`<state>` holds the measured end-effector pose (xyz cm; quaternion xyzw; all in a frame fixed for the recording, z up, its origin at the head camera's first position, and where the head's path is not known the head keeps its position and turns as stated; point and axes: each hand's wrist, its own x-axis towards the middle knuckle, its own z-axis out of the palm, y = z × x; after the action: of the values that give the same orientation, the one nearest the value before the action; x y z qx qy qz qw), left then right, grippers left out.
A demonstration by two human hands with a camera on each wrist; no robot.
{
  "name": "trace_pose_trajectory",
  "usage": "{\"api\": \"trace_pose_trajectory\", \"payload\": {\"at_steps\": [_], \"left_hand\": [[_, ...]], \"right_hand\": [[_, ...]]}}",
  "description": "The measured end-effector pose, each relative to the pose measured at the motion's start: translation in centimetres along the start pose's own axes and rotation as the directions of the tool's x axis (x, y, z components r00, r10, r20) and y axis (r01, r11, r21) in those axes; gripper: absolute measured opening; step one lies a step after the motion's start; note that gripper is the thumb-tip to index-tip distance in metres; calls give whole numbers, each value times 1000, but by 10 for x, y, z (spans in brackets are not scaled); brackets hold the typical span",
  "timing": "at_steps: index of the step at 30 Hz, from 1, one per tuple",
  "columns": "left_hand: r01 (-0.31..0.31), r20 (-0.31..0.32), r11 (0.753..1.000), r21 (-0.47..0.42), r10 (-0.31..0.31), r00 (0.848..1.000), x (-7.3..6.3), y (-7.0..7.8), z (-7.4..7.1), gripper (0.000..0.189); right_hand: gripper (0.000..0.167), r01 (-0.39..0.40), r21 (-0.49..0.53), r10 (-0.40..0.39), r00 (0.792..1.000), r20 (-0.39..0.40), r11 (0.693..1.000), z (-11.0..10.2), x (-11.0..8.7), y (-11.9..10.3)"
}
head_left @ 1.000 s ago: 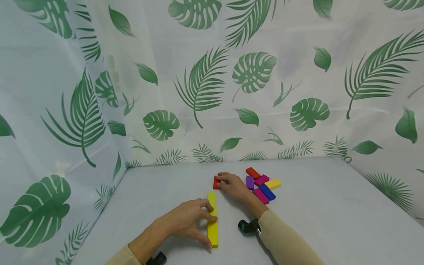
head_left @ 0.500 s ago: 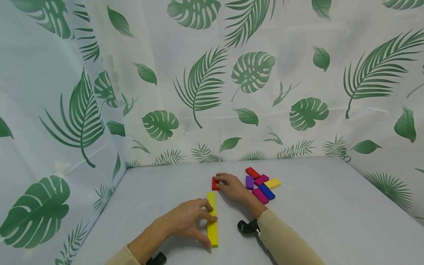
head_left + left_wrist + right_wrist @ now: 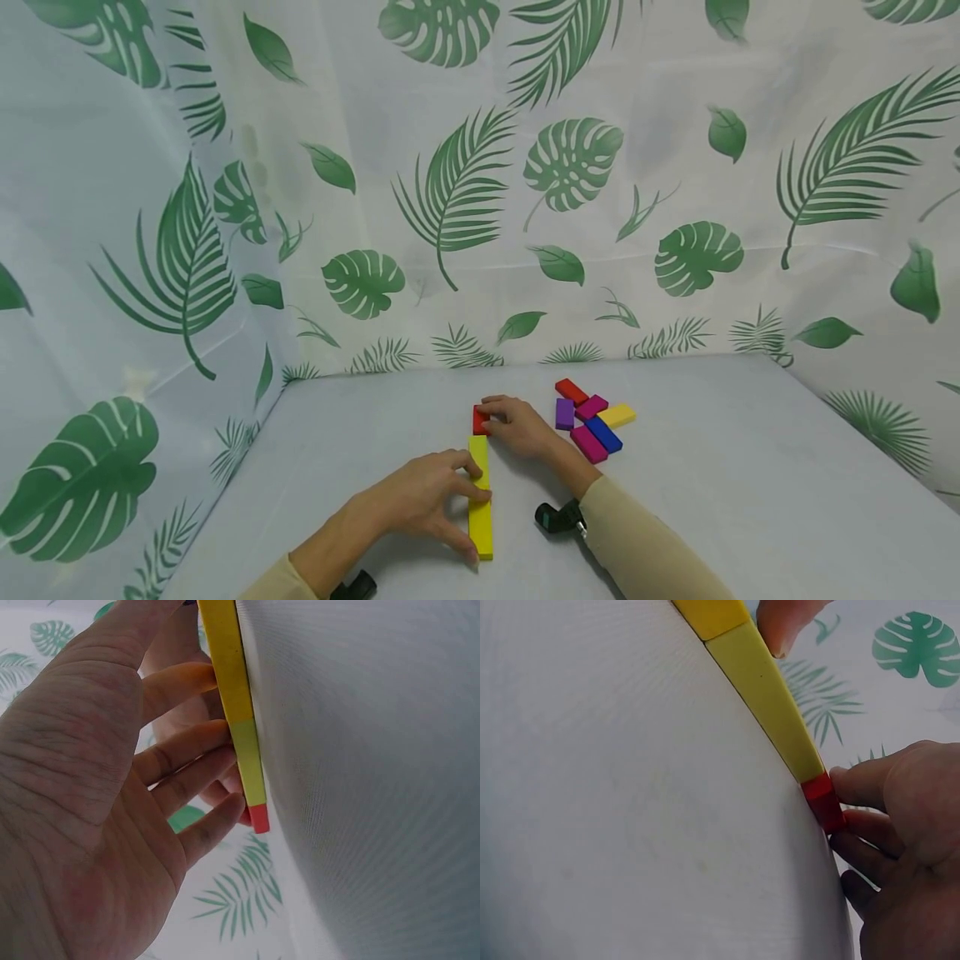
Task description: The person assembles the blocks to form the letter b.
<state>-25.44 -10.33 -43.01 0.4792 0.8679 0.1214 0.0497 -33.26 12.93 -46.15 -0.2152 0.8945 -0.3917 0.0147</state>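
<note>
Two yellow blocks, the nearer yellow block (image 3: pixel 482 529) and the farther, paler yellow block (image 3: pixel 250 765), lie end to end on the table. My left hand (image 3: pixel 420 493) is spread along them from the left, fingertips resting on their upper edge and thumb by the near end. Beyond them, my right hand (image 3: pixel 521 427) pinches a small red block (image 3: pixel 480 420) between thumb and fingers. In the right wrist view the red block (image 3: pixel 823 801) sits right at the paler block's far end, in line with it.
To the right is a loose group: a red block (image 3: pixel 572 391), purple block (image 3: pixel 565 414), two magenta blocks (image 3: pixel 589 445), a yellow block (image 3: pixel 618 416) and a blue block (image 3: pixel 603 434). Leaf-patterned curtains (image 3: pixel 465 317) bound the white table (image 3: pixel 712 467) at the back and sides.
My right hand has slid the red block left and toward me, up to the far end of the yellow blocks. My left hand has stayed in place.
</note>
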Motion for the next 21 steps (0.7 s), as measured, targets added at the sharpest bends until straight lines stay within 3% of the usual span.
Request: {"api": "trace_pose_trajectory", "payload": {"at_steps": [21], "left_hand": [[1, 2, 1000, -8, -1, 1000, 1, -2, 2, 69]], "right_hand": [[37, 24, -5, -24, 1000, 9, 1000, 2, -1, -2]]}}
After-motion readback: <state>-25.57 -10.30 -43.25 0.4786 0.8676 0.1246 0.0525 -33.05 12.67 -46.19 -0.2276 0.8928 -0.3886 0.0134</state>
